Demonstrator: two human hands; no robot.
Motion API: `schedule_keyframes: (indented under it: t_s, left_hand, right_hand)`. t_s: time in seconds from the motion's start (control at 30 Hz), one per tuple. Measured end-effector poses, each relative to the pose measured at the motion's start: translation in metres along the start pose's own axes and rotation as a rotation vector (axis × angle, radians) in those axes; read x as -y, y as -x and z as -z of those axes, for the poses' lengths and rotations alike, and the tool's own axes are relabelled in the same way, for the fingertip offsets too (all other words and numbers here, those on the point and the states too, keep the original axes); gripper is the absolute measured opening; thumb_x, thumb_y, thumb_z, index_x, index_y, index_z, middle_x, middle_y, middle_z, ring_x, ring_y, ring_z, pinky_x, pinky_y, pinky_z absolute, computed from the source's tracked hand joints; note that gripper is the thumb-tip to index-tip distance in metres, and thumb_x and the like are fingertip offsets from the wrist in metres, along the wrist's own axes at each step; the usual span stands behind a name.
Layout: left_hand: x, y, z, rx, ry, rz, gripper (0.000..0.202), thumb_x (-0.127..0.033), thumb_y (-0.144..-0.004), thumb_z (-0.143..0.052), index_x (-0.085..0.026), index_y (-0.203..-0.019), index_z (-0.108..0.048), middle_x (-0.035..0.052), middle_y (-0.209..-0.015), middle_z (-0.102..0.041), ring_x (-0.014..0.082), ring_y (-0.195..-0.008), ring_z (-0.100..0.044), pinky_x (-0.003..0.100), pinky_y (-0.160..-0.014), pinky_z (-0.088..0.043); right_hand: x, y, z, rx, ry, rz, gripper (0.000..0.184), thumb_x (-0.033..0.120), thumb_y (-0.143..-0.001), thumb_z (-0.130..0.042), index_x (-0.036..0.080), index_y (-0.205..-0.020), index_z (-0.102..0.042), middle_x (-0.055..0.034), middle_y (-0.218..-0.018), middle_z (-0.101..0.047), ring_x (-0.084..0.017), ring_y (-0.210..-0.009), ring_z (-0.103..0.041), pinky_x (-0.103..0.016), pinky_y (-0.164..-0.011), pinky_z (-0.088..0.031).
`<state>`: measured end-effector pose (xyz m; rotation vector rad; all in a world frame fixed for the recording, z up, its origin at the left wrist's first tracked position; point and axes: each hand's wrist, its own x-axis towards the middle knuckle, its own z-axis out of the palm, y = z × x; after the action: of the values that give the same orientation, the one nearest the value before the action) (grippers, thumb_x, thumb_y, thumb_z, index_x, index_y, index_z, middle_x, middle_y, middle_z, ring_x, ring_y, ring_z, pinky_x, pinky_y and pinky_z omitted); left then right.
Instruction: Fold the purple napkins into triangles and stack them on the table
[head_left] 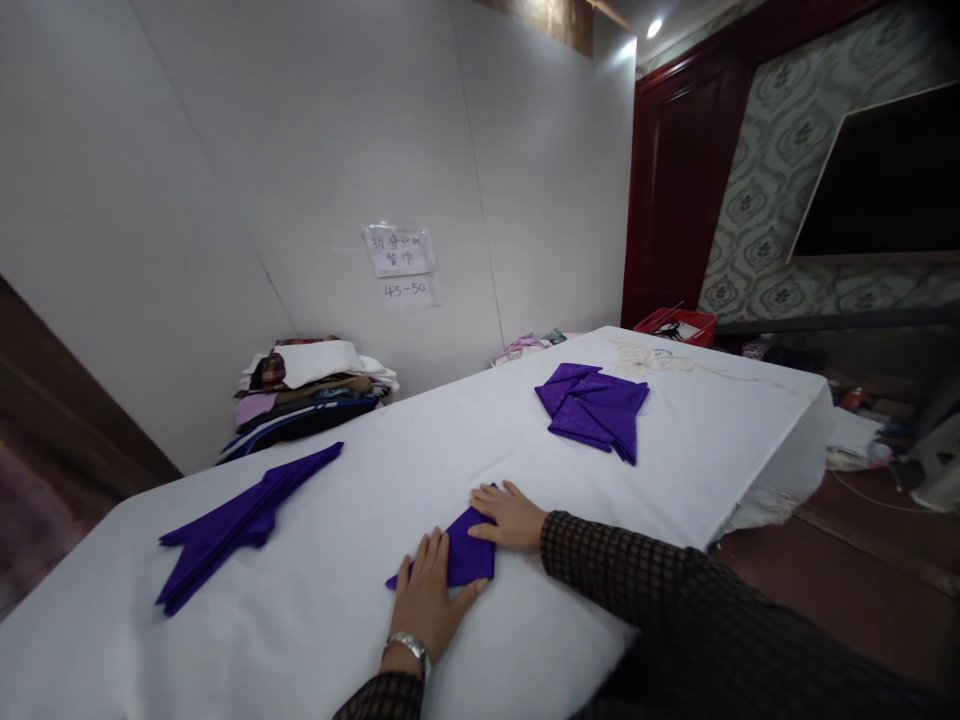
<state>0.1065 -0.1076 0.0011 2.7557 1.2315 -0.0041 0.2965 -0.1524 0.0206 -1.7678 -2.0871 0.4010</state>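
Note:
A folded purple cloth napkin (pixel 471 558) lies flat on the white-covered table (pixel 360 650) in front of me. My left hand (pixel 429 595) rests on its left part with the fingers stretched out, a silver watch on the wrist. On the napkin's upper right edge lies my right hand (pixel 510 517), palm down and fingers spread. Parts of the napkin are covered by both hands. To the left sits another purple napkin (pixel 247 515), folded into a long pointed shape. Farther back on the right are purple napkins (pixel 592 405) folded with several pointed corners, overlapping one another.
Folded clothes (pixel 311 390) are piled beyond the table's far left edge, against a grey wall. A handwritten paper sign (pixel 401 262) hangs there. Pale cords (pixel 660 358) lie at the table's far right end, near a red basket (pixel 679 325). A dark screen (pixel 885 180) is at right.

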Motion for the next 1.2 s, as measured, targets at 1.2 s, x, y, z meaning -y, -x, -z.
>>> schedule_keyframes:
  t_s: [1.2]
  left_hand:
    - [0.012,0.0,-0.014,-0.031,0.045,-0.02,0.081,-0.059,-0.077,-0.045,-0.01,-0.14,-0.031,0.0139,-0.149,-0.024,0.0272,-0.138,-0.018,0.049,-0.112,-0.015]
  right_hand:
    - [-0.007,0.0,0.006,0.087,-0.047,0.058,0.064,0.059,-0.09,-0.029,0.018,-0.14,-0.035,-0.0117,-0.146,-0.033,-0.026,-0.136,-0.023,-0.053,-0.109,-0.005]
